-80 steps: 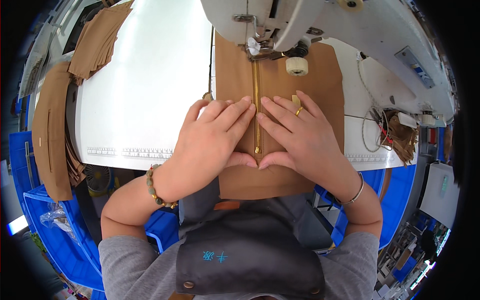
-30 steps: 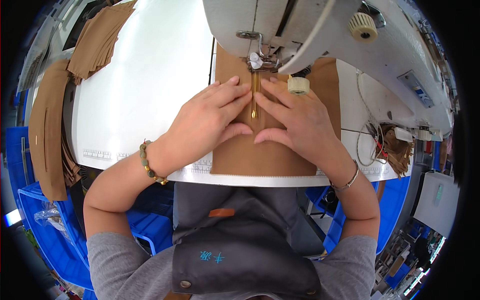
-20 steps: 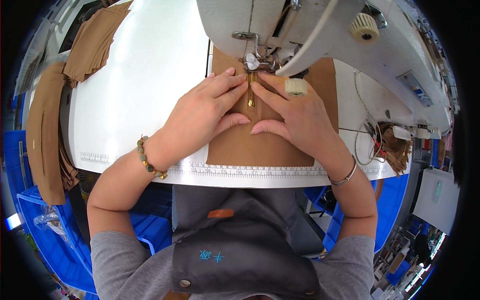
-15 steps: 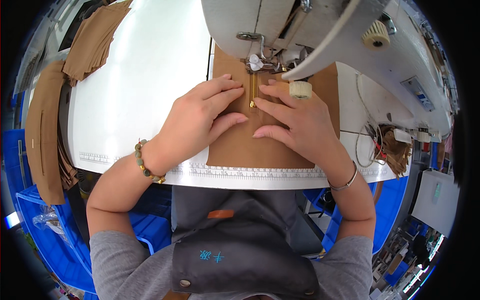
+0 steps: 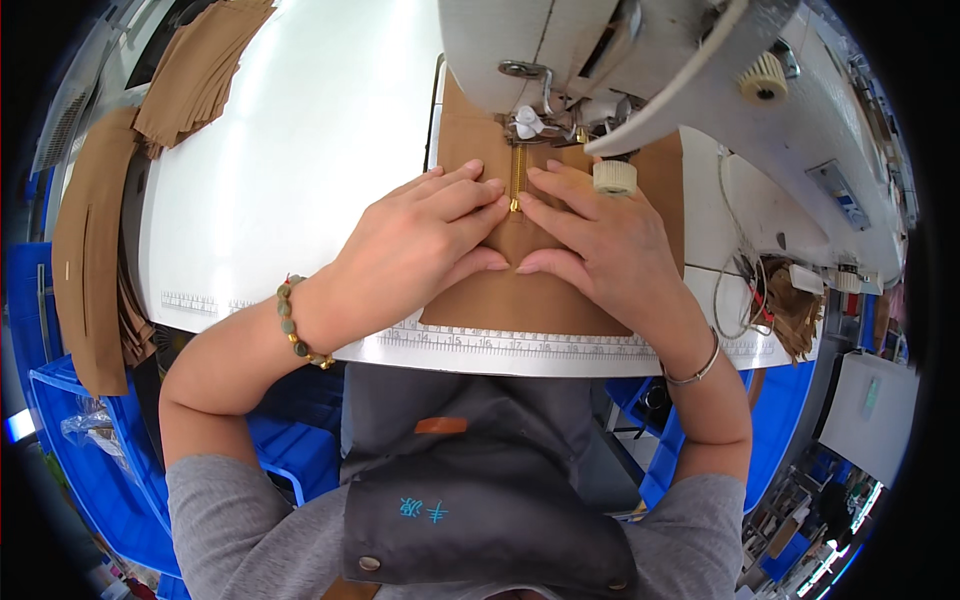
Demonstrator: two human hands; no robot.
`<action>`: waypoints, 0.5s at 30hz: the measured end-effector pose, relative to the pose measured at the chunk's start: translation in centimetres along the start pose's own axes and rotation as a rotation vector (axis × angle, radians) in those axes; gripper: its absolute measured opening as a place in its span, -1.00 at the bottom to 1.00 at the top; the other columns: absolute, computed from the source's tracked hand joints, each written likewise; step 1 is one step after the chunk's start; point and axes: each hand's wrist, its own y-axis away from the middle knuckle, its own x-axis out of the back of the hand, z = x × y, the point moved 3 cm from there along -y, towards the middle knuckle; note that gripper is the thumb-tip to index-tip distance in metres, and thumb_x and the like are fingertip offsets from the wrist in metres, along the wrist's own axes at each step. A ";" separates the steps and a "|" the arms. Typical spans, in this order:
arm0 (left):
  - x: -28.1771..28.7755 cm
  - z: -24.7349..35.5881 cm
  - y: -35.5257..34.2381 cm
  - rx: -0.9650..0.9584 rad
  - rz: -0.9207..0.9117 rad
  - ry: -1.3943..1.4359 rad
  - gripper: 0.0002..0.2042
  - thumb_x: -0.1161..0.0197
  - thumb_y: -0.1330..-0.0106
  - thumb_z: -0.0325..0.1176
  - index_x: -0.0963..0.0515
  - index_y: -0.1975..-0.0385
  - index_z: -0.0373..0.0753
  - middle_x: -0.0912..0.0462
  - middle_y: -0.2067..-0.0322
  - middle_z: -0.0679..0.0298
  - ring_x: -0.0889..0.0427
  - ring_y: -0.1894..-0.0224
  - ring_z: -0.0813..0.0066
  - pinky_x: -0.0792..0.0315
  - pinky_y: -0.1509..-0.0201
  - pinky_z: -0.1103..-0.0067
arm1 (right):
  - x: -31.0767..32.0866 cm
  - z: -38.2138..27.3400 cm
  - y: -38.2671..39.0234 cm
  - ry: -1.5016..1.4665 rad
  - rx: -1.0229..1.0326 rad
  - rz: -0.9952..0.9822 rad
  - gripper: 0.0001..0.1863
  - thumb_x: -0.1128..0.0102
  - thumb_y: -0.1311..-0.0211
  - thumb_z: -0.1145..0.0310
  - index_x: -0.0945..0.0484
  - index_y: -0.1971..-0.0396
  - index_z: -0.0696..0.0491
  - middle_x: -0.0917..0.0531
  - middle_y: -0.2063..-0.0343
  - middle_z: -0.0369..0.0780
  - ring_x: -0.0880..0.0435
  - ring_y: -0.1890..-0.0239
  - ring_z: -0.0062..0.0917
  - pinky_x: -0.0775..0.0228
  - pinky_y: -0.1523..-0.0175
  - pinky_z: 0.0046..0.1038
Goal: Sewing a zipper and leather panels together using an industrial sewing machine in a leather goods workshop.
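Note:
A brown fabric panel [image 5: 525, 305] lies flat under the sewing machine [image 5: 545, 45]. Down its middle runs a gold-toothed zipper [image 5: 519, 172], its slider [image 5: 515, 205] at the near end and its far end reaching the presser foot area [image 5: 530, 128]. My left hand [image 5: 420, 230] rests on the panel, fingertips beside the zipper's left edge. On the other side, my right hand [image 5: 612, 238] lies with fingers spread, its index fingertip near the slider. Both thumbs point inward below the zipper, tips almost meeting. The needle is hidden by the machine's metal parts.
Brown fabric pieces lie stacked [image 5: 205, 70] at the far left; more hang over the table's left edge [image 5: 92, 250]. A printed ruler strip [image 5: 480, 343] follows the near edge. Right of the machine are a cord [image 5: 722, 215] and fabric scraps [image 5: 795, 315]. Blue bins [image 5: 295, 445] stand below.
My left hand has shifted right, its fingers now nearer the zipper, and its thumb has come close to the right thumb. The whole view has shifted slightly. My right hand keeps its pose.

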 end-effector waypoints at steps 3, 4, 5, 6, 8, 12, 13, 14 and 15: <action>-0.1 -0.4 -0.4 -0.023 -0.019 -0.019 -0.51 -0.52 -0.17 -0.23 -0.69 -0.06 -0.37 -0.70 -0.08 0.07 -0.63 -0.27 0.06 -0.57 -0.30 0.33 | -0.2 0.3 -0.1 0.014 -0.059 -0.047 -0.37 -0.46 -0.05 -0.06 -0.69 -0.09 -0.01 -0.72 -0.02 -0.25 -0.68 -0.04 -0.31 -0.36 -0.43 -0.12; -0.1 -0.7 -0.6 -0.015 -0.009 -0.009 -0.52 -0.51 -0.18 -0.22 -0.69 -0.06 -0.37 -0.70 -0.07 0.08 -0.64 -0.25 0.06 -0.59 -0.27 0.34 | -0.4 0.3 -0.2 0.011 -0.062 -0.058 -0.37 -0.46 -0.05 -0.06 -0.69 -0.09 -0.01 -0.72 -0.02 -0.25 -0.68 -0.04 -0.31 -0.36 -0.43 -0.12; -0.2 -0.9 -0.8 -0.003 -0.010 -0.002 -0.52 -0.50 -0.19 -0.21 -0.70 -0.06 -0.36 -0.71 -0.05 0.09 -0.66 -0.23 0.06 -0.60 -0.25 0.36 | -0.4 0.4 -0.3 0.024 -0.053 -0.015 -0.35 -0.45 -0.06 -0.07 -0.68 -0.12 -0.02 -0.73 -0.04 -0.24 -0.68 -0.05 -0.30 -0.36 -0.43 -0.12; -0.3 -1.1 -1.0 -0.006 0.005 0.000 -0.52 -0.50 -0.19 -0.21 -0.70 -0.06 -0.36 -0.71 -0.05 0.09 -0.66 -0.23 0.06 -0.60 -0.25 0.36 | -0.4 0.5 -0.5 0.037 -0.044 0.029 -0.33 -0.44 -0.07 -0.08 -0.67 -0.15 -0.02 -0.73 -0.06 -0.22 -0.68 -0.05 -0.29 -0.35 -0.43 -0.11; -0.4 -1.5 -1.4 0.002 0.019 -0.041 -0.54 -0.49 -0.22 -0.19 -0.70 -0.06 -0.34 -0.71 -0.02 0.12 -0.68 -0.20 0.09 -0.62 -0.19 0.38 | -0.5 0.8 -0.7 0.042 -0.057 0.032 -0.33 -0.43 -0.08 -0.08 -0.66 -0.17 -0.02 -0.73 -0.08 -0.21 -0.67 -0.06 -0.28 -0.35 -0.43 -0.10; -0.8 -2.3 -1.8 0.056 0.013 -0.019 -0.55 -0.47 -0.24 -0.18 -0.71 -0.06 -0.34 -0.71 -0.01 0.14 -0.69 -0.19 0.12 -0.63 -0.16 0.39 | -0.8 1.4 -0.8 0.037 -0.114 0.002 -0.33 -0.38 -0.16 -0.08 -0.63 -0.22 -0.03 -0.73 -0.09 -0.19 -0.66 -0.09 -0.23 -0.33 -0.44 -0.07; -0.8 -2.3 -1.8 0.040 0.041 -0.041 -0.55 -0.47 -0.25 -0.17 -0.71 -0.06 -0.33 -0.71 0.00 0.14 -0.69 -0.19 0.13 -0.63 -0.15 0.39 | -0.8 1.5 -0.9 0.028 -0.114 -0.008 -0.33 -0.38 -0.16 -0.08 -0.63 -0.22 -0.03 -0.73 -0.09 -0.19 -0.66 -0.09 -0.23 -0.33 -0.44 -0.07; -0.8 -2.3 -1.9 0.031 0.057 -0.062 -0.56 -0.46 -0.26 -0.17 -0.71 -0.05 -0.33 -0.71 0.00 0.15 -0.69 -0.19 0.15 -0.63 -0.15 0.40 | -0.7 1.4 -0.9 0.018 -0.108 0.006 -0.34 -0.37 -0.18 -0.08 -0.62 -0.22 -0.02 -0.72 -0.10 -0.19 -0.66 -0.09 -0.22 -0.32 -0.44 -0.06; -0.8 -2.3 -1.9 0.028 0.077 -0.061 -0.56 -0.46 -0.26 -0.17 -0.71 -0.05 -0.33 -0.71 0.00 0.15 -0.69 -0.19 0.15 -0.63 -0.15 0.40 | -0.7 1.4 -1.0 0.007 -0.101 0.019 -0.35 -0.35 -0.21 -0.07 -0.62 -0.22 -0.01 -0.72 -0.11 -0.18 -0.66 -0.08 -0.20 -0.32 -0.44 -0.06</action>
